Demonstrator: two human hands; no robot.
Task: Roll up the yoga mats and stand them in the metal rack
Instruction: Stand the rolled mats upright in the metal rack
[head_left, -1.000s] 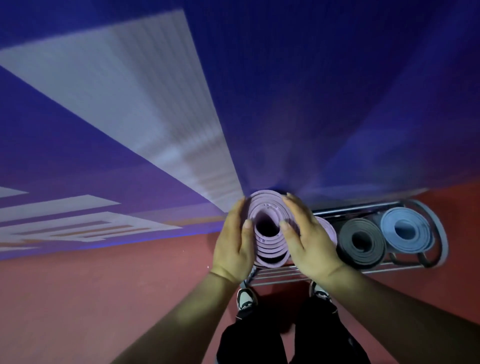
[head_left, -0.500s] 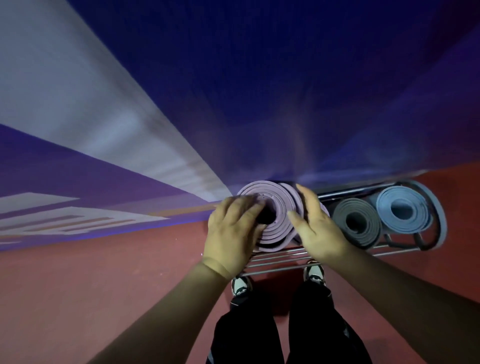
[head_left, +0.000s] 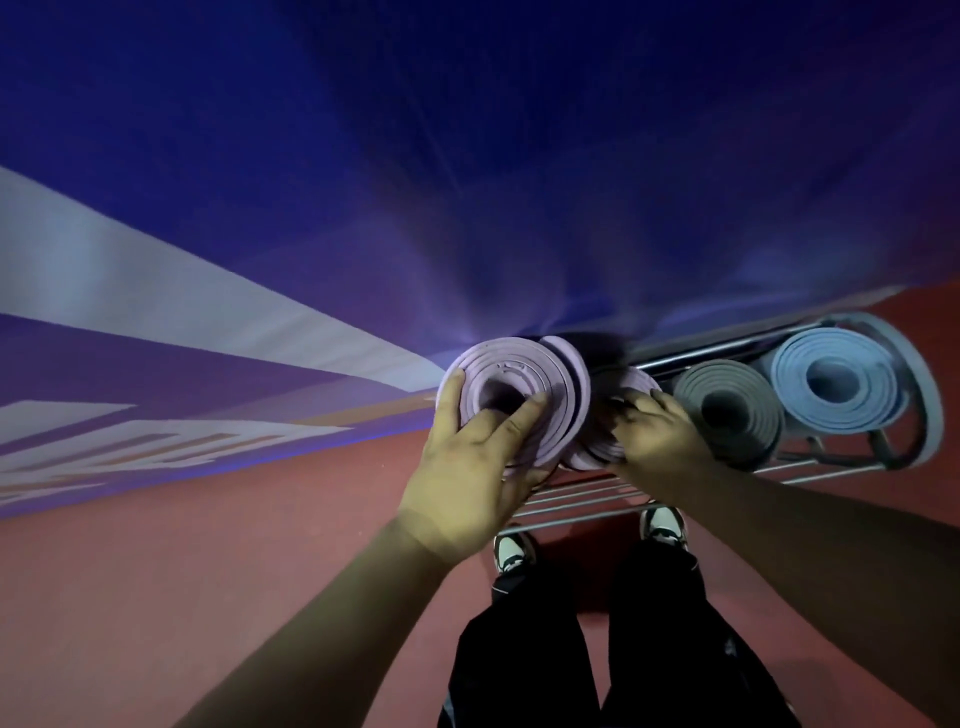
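— Where is the purple mat (head_left: 519, 371)?
— Upright at the left end of the rack (head_left: 582, 506). My left hand (head_left: 467, 467) grips its top, thumb at the core, fingers round the rim.
— And your right hand (head_left: 662, 441)?
— It is on the second purple mat (head_left: 597, 449) just beside the first, fingers bent. It is too blurred to tell whether I grip. The grey mat (head_left: 727, 410) and the blue mat (head_left: 831, 384) stand further right in the rack.

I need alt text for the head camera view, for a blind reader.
Seen from above, a left hand grips the top of a rolled lilac mat at a metal rack while the right hand touches a second lilac roll. A grey mat and a blue mat stand further right.
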